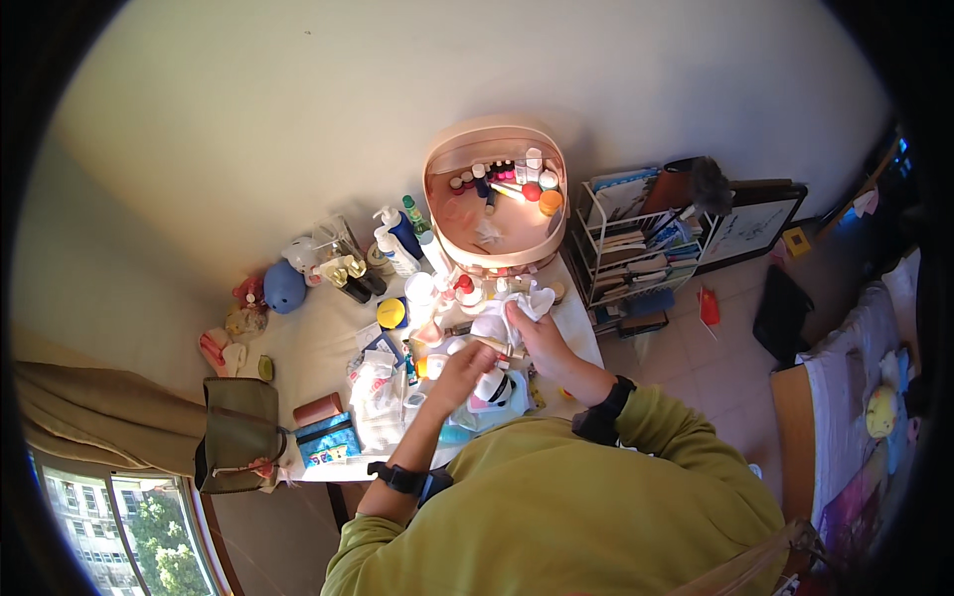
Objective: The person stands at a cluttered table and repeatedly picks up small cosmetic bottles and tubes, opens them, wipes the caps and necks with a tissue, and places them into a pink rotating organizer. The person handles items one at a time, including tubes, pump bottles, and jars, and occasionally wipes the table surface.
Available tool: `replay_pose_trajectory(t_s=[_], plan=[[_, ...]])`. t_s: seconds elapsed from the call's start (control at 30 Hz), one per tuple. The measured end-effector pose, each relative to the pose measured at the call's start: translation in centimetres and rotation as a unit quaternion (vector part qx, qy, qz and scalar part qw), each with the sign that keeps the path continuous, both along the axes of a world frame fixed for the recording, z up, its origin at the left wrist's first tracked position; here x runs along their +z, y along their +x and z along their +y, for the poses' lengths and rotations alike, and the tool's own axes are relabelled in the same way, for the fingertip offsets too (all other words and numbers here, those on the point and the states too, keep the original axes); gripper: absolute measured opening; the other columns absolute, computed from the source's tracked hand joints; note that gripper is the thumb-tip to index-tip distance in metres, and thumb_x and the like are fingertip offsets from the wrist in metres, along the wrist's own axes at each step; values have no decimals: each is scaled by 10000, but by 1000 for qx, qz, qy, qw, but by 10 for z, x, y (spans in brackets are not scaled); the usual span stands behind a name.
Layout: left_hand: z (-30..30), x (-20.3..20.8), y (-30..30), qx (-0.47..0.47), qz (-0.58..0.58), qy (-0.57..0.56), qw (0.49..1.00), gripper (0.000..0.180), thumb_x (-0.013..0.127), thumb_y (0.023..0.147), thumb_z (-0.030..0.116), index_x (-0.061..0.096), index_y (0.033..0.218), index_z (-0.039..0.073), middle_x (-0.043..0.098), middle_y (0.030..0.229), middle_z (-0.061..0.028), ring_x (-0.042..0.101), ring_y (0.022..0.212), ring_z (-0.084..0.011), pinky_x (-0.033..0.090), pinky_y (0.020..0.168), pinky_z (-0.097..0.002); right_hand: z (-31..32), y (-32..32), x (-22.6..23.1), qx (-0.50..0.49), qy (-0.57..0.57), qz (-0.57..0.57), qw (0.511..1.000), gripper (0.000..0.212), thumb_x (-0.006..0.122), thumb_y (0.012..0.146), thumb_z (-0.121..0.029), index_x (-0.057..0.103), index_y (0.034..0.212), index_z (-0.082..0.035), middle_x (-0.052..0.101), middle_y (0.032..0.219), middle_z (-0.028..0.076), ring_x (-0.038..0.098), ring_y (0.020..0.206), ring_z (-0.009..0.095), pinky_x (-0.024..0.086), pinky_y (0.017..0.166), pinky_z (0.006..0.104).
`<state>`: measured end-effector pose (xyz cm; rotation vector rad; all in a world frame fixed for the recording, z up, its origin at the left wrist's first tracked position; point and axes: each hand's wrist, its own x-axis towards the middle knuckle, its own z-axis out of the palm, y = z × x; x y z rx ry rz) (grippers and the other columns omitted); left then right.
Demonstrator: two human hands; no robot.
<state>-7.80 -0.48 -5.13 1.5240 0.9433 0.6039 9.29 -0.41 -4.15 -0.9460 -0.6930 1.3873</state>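
Note:
Over the cluttered front of the white table, my right hand (538, 338) is closed on a crumpled white tissue (535, 301), which sticks out above the thumb. My left hand (465, 373) is just beside it, its fingers pinched together. A small pale object (509, 350) lies between the two hands at the left fingertips; its kind is too small to tell. Around the hands stand bottles and jars, among them a red-capped bottle (464, 286) and a yellow-lidded round jar (392, 314). Beyond them, an open pink cosmetics case (437, 223) holds nail polish bottles and small jars.
Pump bottles (396, 250) stand left of the case. Plush toys (285, 287) sit at the table's left rear. A blue pouch (328, 440) and an olive bag (241, 422) lie at the left edge. To the right stands a white rack (596, 243) of books.

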Motion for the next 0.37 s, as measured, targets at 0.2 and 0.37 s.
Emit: replay_pose_trajectory(t_s=[0.2, 0.37], plan=[[-7, -10, 24, 1, -34, -33, 999, 339, 460, 1001, 310, 573, 835, 37, 540, 693, 1, 490, 647, -81, 396, 613, -216, -12, -3, 4, 53, -69, 30, 996, 181, 572, 947, -250, 524, 1030, -97, 576, 847, -6, 548, 609, 71, 436, 463, 215], [-8, -12, 23, 3, -72, -122, 990, 326, 476, 994, 309, 575, 820, 52, 529, 669, 4, 474, 613, -80, 387, 592, -209, 0, -1, -18, 8, 4, 7, 1000, 217, 593, 934, -248, 516, 1076, -104, 584, 876, -3, 581, 715, 64, 485, 595, 195]])
